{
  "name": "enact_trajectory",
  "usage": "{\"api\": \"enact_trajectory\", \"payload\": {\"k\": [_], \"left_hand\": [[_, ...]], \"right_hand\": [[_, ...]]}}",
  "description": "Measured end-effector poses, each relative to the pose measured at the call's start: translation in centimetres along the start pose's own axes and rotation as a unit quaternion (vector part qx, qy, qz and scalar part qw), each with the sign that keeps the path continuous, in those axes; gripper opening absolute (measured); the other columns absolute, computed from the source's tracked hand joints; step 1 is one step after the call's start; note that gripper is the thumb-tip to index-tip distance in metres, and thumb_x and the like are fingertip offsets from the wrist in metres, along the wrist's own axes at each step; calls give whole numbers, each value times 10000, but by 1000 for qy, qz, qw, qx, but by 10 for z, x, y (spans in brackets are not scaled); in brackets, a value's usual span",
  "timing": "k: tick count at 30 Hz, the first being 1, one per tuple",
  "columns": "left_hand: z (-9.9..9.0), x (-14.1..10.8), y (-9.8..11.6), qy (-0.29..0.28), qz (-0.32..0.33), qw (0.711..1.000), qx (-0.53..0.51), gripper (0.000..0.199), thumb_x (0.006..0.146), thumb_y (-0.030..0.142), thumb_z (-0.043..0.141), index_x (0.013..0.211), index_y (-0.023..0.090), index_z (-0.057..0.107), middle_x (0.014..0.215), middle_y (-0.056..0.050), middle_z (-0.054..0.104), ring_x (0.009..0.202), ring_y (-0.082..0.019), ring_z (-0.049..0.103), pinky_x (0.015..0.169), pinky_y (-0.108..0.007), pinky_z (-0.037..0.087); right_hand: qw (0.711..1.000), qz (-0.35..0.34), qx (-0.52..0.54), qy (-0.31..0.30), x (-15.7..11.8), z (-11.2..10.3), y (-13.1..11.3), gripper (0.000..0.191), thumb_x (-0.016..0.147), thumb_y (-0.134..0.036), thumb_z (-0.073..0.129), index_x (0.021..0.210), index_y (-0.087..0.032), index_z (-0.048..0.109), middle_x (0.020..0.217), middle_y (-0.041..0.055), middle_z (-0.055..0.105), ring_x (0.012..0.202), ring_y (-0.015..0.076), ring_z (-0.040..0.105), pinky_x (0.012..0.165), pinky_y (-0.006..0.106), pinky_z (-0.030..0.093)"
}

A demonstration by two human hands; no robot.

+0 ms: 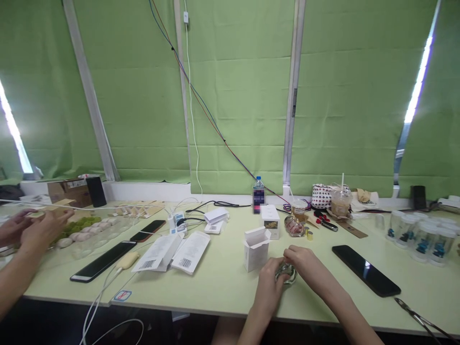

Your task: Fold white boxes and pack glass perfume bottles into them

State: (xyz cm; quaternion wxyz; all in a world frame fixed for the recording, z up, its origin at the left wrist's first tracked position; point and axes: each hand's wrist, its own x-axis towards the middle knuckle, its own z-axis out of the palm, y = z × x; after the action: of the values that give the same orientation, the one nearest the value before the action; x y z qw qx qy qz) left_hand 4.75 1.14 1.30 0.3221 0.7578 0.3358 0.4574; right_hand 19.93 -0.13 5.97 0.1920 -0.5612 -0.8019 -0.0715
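Observation:
Near the table's front edge, my left hand (269,283) is closed around a small round object with a green, dark and pale pattern (289,274). My right hand (300,261) meets it from the other side, fingers bent over its upper rim. Fingers cover much of this object, so I cannot tell its exact kind. Just left of my hands stands a small white box (256,255) with its top flaps up. A second white box (272,229) with a picture on its side is behind that one. Beyond my right hand lies a clear packet with pinkish contents (294,226).
At the left, another person's hands (43,225) handle a tan piece above an egg tray (104,239). Flattened white boxes (190,251), phones and white cables lie between us. To my right are a black phone (365,270), pliers (417,316) and several clear jars (424,244).

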Motion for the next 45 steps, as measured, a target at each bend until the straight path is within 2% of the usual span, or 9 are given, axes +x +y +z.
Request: {"api": "enact_trajectory", "payload": {"k": [9, 13, 19, 26, 35, 39, 42, 45], "left_hand": [[0, 1, 1, 0, 0, 1000, 5, 404, 703, -9, 523, 1025, 206, 639, 994, -35, 676, 951, -204, 608, 851, -299, 438], [-1, 0, 4, 0, 3, 1000, 2, 404, 697, -2, 515, 1020, 205, 641, 1003, -38, 679, 956, -208, 606, 862, -303, 436], [-2, 0, 6, -3, -2, 1000, -3, 404, 695, 15, 502, 1016, 212, 647, 1004, -37, 683, 949, -209, 602, 862, -307, 437], [-2, -1, 4, 0, -9, 1000, -10, 391, 694, 23, 506, 1010, 206, 648, 999, -39, 684, 928, -206, 604, 838, -295, 438], [-3, 1, 4, 1, -15, 1000, -9, 374, 680, 39, 512, 987, 197, 656, 991, -49, 688, 928, -224, 607, 837, -311, 435], [-3, 1, 4, 5, -14, 1000, -13, 377, 683, 39, 523, 998, 201, 650, 1020, -44, 687, 946, -226, 606, 853, -319, 434], [-3, 0, 3, 5, -23, 1000, -10, 379, 686, 40, 535, 1009, 203, 647, 1032, -48, 688, 959, -230, 606, 854, -324, 440], [-2, 0, 1, 7, -26, 1000, -7, 382, 686, 34, 542, 1014, 199, 648, 1036, -48, 690, 972, -230, 607, 869, -327, 439]], "right_hand": [[999, 19, -26, -8, -2, -2, -10, 239, 743, 38, 467, 760, -176, 571, 765, 35, 600, 654, 162, 558, 536, 257, 216], [1000, 30, -9, -2, -2, 0, -10, 209, 776, 9, 455, 750, -178, 545, 755, 38, 598, 630, 164, 548, 531, 258, 211], [998, 26, 54, 5, 1, -5, -3, 196, 783, -41, 429, 684, -194, 502, 692, 1, 589, 610, 137, 524, 526, 233, 250], [992, 30, 121, 10, 2, -11, -1, 191, 747, -71, 408, 675, -199, 531, 646, -13, 582, 612, 137, 524, 538, 215, 310], [992, 27, 121, -2, 3, -6, -3, 192, 760, -55, 438, 718, -191, 566, 686, 8, 622, 644, 157, 556, 572, 231, 322], [992, 13, 126, -7, 0, -3, -1, 208, 771, -43, 440, 821, -194, 574, 792, 24, 646, 710, 166, 593, 608, 232, 363], [990, -1, 140, -17, 2, 1, 3, 287, 766, -47, 447, 961, -193, 597, 890, 49, 671, 790, 180, 622, 670, 242, 413], [987, 31, 153, -41, 3, 0, 12, 403, 763, -81, 466, 1140, -181, 571, 871, 51, 687, 789, 190, 641, 683, 252, 442]]}}
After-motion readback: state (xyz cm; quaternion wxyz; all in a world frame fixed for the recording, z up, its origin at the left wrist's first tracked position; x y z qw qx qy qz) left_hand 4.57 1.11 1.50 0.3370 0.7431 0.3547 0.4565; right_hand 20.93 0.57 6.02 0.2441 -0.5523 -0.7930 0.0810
